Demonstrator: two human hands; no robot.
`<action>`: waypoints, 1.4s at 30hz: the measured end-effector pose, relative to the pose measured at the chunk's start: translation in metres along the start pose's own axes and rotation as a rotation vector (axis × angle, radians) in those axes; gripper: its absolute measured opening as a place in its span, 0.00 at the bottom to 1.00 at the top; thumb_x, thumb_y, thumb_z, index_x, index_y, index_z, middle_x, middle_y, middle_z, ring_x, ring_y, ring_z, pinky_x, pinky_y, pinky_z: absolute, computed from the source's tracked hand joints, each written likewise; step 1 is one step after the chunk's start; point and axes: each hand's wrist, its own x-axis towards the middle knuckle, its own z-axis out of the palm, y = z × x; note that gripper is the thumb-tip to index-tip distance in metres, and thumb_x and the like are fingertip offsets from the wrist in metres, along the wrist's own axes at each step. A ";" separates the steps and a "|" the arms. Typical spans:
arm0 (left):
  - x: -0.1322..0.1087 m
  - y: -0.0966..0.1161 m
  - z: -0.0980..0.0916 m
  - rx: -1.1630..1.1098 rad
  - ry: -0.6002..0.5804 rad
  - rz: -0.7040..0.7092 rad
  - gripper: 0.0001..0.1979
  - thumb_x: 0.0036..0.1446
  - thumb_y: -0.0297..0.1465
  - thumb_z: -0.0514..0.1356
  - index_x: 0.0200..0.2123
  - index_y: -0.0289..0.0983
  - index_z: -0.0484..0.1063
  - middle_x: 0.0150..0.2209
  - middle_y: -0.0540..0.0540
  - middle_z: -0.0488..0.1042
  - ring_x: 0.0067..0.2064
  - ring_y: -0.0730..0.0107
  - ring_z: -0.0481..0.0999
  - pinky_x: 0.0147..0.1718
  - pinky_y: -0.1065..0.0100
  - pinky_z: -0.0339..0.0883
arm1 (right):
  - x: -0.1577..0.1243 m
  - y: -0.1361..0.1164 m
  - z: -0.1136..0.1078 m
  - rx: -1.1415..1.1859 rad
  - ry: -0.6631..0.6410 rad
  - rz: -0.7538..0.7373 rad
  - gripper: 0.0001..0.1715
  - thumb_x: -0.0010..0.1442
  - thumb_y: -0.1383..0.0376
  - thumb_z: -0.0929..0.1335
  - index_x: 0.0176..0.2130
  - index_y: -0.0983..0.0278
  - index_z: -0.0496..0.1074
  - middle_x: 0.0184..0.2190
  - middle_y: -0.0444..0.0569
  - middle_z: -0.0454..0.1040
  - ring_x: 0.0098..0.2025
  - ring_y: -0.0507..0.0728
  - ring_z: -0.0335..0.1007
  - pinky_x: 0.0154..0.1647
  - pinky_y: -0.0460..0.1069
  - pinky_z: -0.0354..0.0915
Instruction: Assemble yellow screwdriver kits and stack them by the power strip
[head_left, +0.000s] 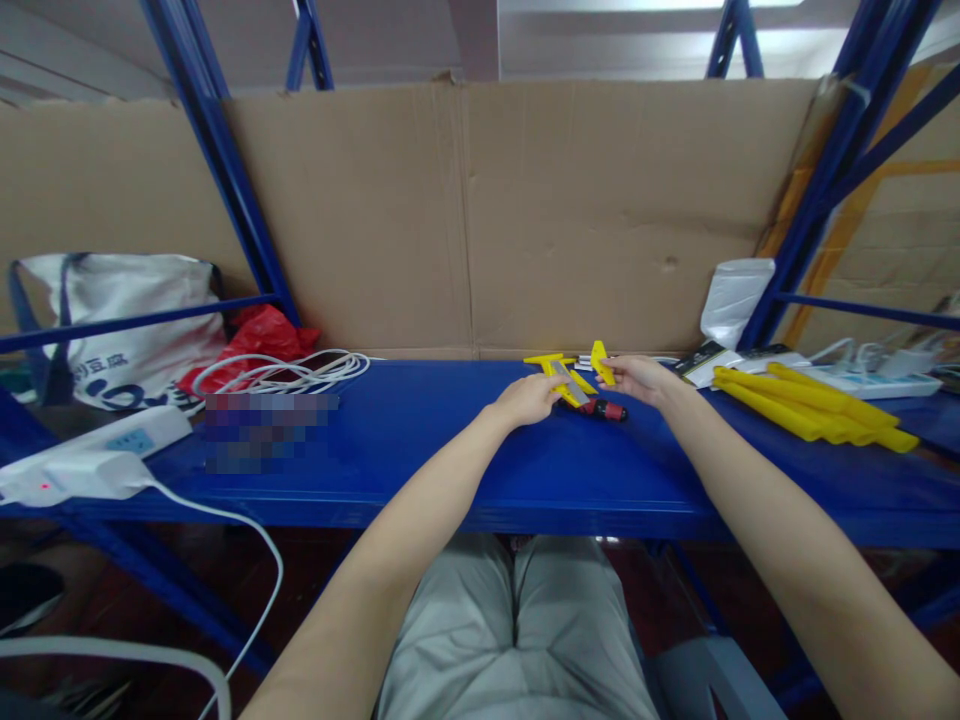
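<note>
My left hand (pixel 529 399) is closed on a yellow part with a flat grey strip (pixel 573 386), which looks like a scraper head. The part is held tilted just above the blue shelf (pixel 420 430). A smaller yellow piece (pixel 601 362) is pinched upright in the fingertips of my right hand (pixel 636 378), a little to the right of that part and apart from it. Beneath and between the hands lies a red and black screwdriver (pixel 611 411), partly hidden. More yellow pieces (pixel 541 360) lie behind my left hand.
Several yellow tube-like handles (pixel 814 405) lie at right, near small black and white boxes (pixel 709 362) and a power strip (pixel 874 381). Coiled white cable (pixel 300 372), a red bag (pixel 262 340), a white tote (pixel 142 325) and another power strip (pixel 142 438) occupy the left. Cardboard (pixel 360 220) stands behind.
</note>
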 end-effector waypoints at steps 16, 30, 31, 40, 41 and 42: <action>0.000 0.000 -0.002 -0.027 0.041 -0.017 0.19 0.63 0.28 0.52 0.56 0.38 0.67 0.57 0.43 0.70 0.58 0.64 0.68 0.56 0.64 0.62 | -0.015 0.002 0.015 -0.155 -0.092 -0.100 0.09 0.57 0.76 0.67 0.27 0.69 0.74 0.28 0.52 0.78 0.27 0.50 0.72 0.28 0.43 0.68; -0.002 0.002 -0.005 -0.039 0.033 -0.010 0.20 0.63 0.28 0.51 0.58 0.39 0.61 0.57 0.40 0.70 0.57 0.62 0.70 0.54 0.61 0.63 | -0.014 0.001 0.016 -0.149 -0.074 -0.109 0.10 0.57 0.76 0.65 0.27 0.67 0.73 0.26 0.50 0.77 0.26 0.50 0.71 0.27 0.43 0.66; -0.002 0.001 -0.004 -0.045 0.037 -0.010 0.21 0.63 0.29 0.52 0.59 0.39 0.60 0.57 0.40 0.70 0.57 0.61 0.70 0.54 0.61 0.63 | -0.014 0.001 0.016 -0.155 -0.071 -0.112 0.10 0.57 0.76 0.65 0.27 0.67 0.73 0.26 0.50 0.76 0.26 0.50 0.70 0.27 0.43 0.65; -0.004 0.006 -0.006 -0.035 0.009 -0.075 0.24 0.63 0.30 0.52 0.61 0.34 0.50 0.51 0.35 0.74 0.52 0.57 0.74 0.47 0.62 0.67 | -0.009 0.006 0.021 -0.253 -0.032 -0.189 0.08 0.53 0.73 0.69 0.24 0.67 0.72 0.24 0.47 0.75 0.26 0.49 0.68 0.27 0.43 0.62; -0.004 0.007 -0.007 -0.038 0.008 -0.079 0.24 0.63 0.30 0.52 0.60 0.35 0.50 0.51 0.36 0.74 0.52 0.57 0.74 0.46 0.62 0.67 | -0.008 0.008 0.021 -0.274 -0.043 -0.197 0.08 0.53 0.73 0.69 0.23 0.67 0.72 0.24 0.47 0.75 0.27 0.49 0.68 0.27 0.42 0.62; -0.004 0.008 -0.007 -0.041 0.008 -0.083 0.24 0.63 0.31 0.52 0.60 0.35 0.50 0.51 0.36 0.74 0.52 0.57 0.74 0.46 0.62 0.68 | -0.007 0.009 0.022 -0.297 -0.055 -0.204 0.08 0.53 0.72 0.69 0.23 0.67 0.72 0.24 0.47 0.75 0.27 0.49 0.68 0.28 0.42 0.62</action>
